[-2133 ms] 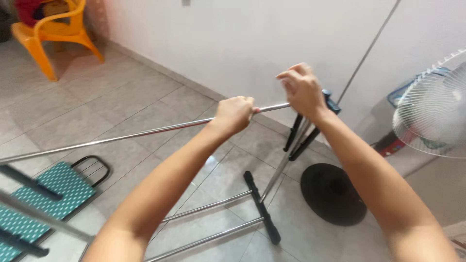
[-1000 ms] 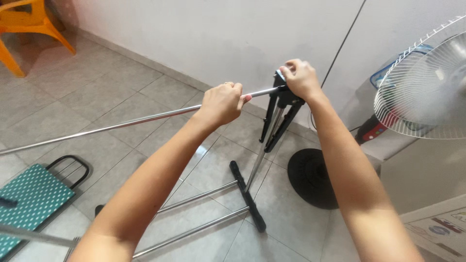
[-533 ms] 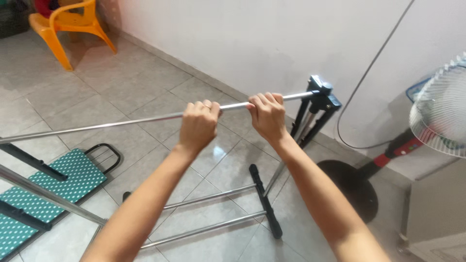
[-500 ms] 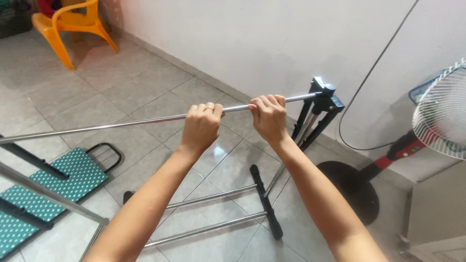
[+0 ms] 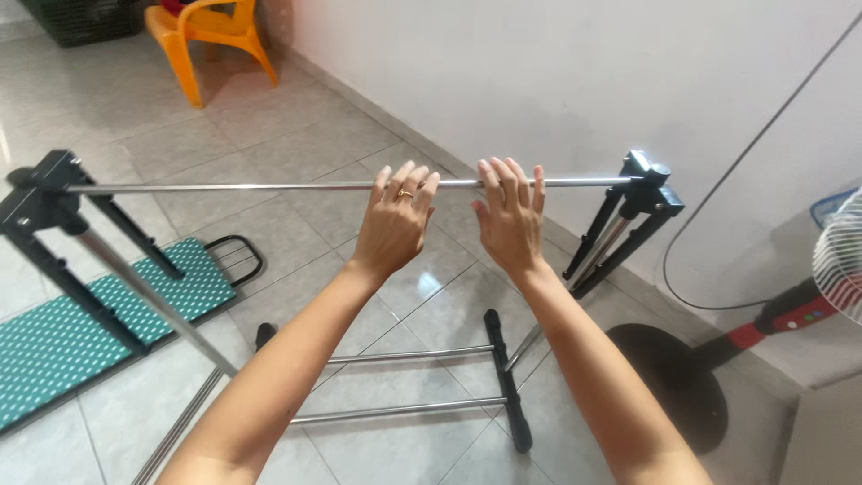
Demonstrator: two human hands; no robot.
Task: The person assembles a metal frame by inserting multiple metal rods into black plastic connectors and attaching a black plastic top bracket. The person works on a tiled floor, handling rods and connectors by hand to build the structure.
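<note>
Resting on the rail (image 5: pixel 269 187), both hands' fingers (image 5: pixel 406 180) lie loosely extended.

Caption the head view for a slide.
Left hand and right hand rest open on a clothes rack's top metal bar above a tiled floor.

open floor left, fan (image 5: pixel 840 269) crowding right

rail (image 5: pixel 269 187): shiny smooth metal
joints (image 5: pixel 648 184): matt black plastic
floor (image 5: pixel 296 135): glossy pale tiles
chair (image 5: pixel 208 36): smooth orange plastic
mat (image 5: pixel 63 337): dotted teal cloth
</note>
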